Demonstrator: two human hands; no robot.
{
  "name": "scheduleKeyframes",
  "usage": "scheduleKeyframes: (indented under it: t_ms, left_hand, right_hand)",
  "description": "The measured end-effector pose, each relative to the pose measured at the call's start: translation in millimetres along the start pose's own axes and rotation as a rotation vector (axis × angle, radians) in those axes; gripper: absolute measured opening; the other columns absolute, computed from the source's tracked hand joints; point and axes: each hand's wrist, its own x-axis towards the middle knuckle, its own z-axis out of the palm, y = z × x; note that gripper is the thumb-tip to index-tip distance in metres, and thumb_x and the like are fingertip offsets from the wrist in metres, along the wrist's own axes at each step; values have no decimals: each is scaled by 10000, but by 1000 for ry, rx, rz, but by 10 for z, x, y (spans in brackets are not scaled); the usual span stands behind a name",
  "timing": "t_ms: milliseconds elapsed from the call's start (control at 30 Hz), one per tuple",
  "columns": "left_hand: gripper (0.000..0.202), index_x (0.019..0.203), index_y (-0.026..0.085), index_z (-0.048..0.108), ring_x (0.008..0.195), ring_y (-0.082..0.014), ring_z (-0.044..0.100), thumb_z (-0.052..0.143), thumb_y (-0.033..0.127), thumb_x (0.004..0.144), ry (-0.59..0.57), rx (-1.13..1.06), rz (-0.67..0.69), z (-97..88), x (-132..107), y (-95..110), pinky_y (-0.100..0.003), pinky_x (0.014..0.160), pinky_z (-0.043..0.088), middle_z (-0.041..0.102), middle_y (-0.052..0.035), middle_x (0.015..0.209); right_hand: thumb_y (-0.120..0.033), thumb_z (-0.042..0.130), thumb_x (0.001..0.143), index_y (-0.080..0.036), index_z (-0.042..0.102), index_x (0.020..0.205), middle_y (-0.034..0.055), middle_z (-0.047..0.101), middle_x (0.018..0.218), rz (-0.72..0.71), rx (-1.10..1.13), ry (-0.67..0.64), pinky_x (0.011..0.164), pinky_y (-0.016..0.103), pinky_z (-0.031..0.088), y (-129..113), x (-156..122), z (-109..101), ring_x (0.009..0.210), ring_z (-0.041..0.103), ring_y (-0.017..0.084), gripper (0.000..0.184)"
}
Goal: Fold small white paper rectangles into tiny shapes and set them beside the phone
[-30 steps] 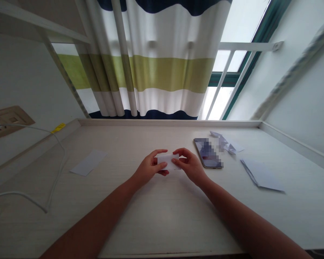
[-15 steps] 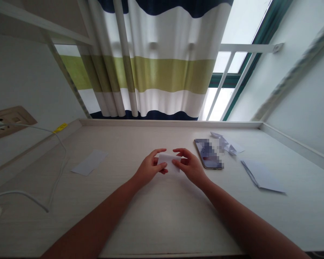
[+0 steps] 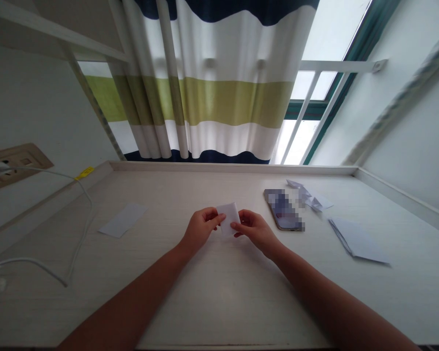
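Note:
A small piece of white paper (image 3: 228, 217), seemingly folded, is held between both hands above the middle of the desk. My left hand (image 3: 202, 227) pinches its left edge, thumb lying on the near face. From the other side, my right hand (image 3: 254, 227) grips the lower right part with thumb and fingers, the other fingers curled behind. The paper stands slightly tilted, its top edge showing above the fingers. Its back face is hidden from me.
To the right lie a phone (image 3: 283, 209), folded paper pieces (image 3: 307, 194) and a stack of white paper (image 3: 358, 240). A single paper sheet (image 3: 122, 220) rests on the left. A white cable (image 3: 83, 229) runs from the wall socket (image 3: 18, 163). A raised ledge (image 3: 234, 167) borders the desk's back.
The paper has turned from lying wide to standing taller in my hands. My fingers, stretched out along its top before, have curled in around its sides.

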Motion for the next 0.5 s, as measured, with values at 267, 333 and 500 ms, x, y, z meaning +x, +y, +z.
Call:
scheduleKeyframes:
  t_ms: [267,333,500]
  left_hand:
    - [181,663,134,617,602,-130,531,600,315,672,-45,112,61,3,8,-87,-230,545,435,581,-6,616]
    - [178,677,134,620,610,-133,545,602,311,669,-53,73,44,12,2,-80,-230,541,449,595,-12,635]
    - [190,707,125,639,592,-134,566,628,305,648,-67,-29,-47,28,-11,-43,-229,517,472,629,-24,647]
  right_hand:
    - [-343,702,587,-165,578,721,-11,609,645,-57,35,58,539,245,438,31,31,7,600,562,123,256]
    - [-349,710,572,-165,574,690,-16,602,618,-67,51,70,529,245,435,47,44,6,578,554,120,258]
    - [-362,709,571,-169,581,692,-18,598,604,-104,38,90,527,255,443,74,58,-7,572,555,127,262]
